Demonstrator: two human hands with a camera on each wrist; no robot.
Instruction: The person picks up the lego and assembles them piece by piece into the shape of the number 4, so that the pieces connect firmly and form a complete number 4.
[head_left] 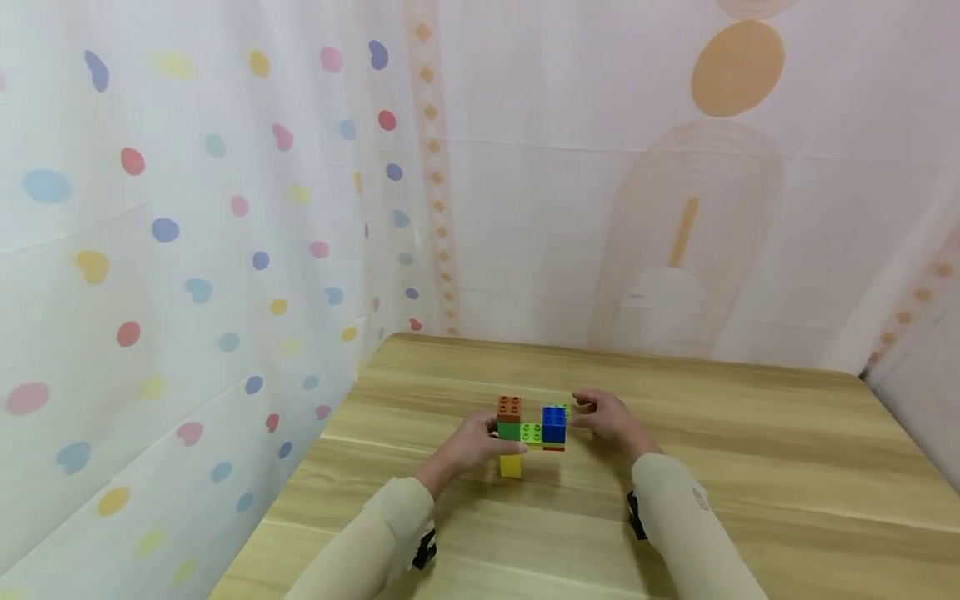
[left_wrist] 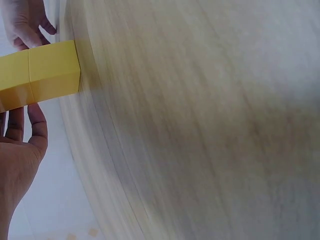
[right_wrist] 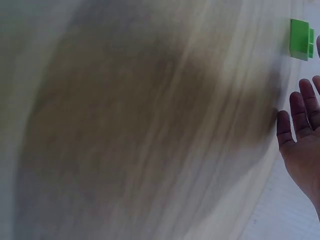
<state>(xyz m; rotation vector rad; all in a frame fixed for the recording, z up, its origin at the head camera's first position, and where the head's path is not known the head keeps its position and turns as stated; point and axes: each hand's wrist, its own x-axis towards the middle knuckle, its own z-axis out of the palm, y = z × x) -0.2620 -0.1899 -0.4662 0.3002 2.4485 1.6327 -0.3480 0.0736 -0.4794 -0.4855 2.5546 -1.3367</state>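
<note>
A toy building-block model stands out in the head view. Its left column has a brown block (head_left: pixel 509 407) on top, a green block (head_left: pixel 509 430) under it and a yellow block (head_left: pixel 511 466) at the bottom. A lime-green block (head_left: pixel 532 433) bridges to a blue block (head_left: pixel 554 425), with a thin red piece (head_left: pixel 553 448) below. My left hand (head_left: pixel 474 442) grips the column from the left, thumb in front. Behind the blue block, a bit of lime green shows. Beside it my right hand (head_left: pixel 606 415) has relaxed fingers and appears to hold nothing; contact is unclear.
The wood-grain table (head_left: pixel 772 467) extends around both hands. A dotted curtain (head_left: pixel 225 250) hangs at the left, and a pale patterned curtain (head_left: pixel 547 233) hangs behind the table's far edge. Each wrist carries a black strap.
</note>
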